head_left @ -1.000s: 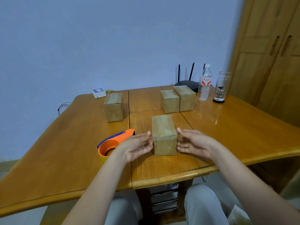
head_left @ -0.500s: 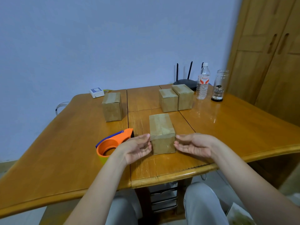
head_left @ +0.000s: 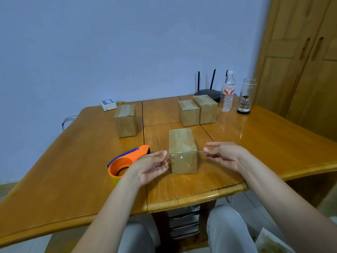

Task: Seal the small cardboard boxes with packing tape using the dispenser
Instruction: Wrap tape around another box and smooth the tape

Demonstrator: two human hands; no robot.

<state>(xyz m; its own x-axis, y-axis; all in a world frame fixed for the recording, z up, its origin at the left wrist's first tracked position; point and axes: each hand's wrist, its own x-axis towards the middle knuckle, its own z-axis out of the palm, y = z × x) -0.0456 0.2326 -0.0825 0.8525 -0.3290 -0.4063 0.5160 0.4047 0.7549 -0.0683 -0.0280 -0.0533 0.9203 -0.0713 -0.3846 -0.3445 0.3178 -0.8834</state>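
Cardboard box (head_left: pixel 182 152), glossy, seemingly taped.

This looks like a room in a home. A glossy honey-coloured wooden drop-leaf table (head_left: pixel 73 179) stands against a plain pale blue wall (head_left: pixel 109 52), beside a tall wooden wardrobe with slotted door handles (head_left: pixel 300 61). A black three-antenna router (head_left: pixel 207 92), a clear plastic water bottle (head_left: pixel 228 94) and an empty glass jar (head_left: pixel 245 97) sit at the table's far edge.
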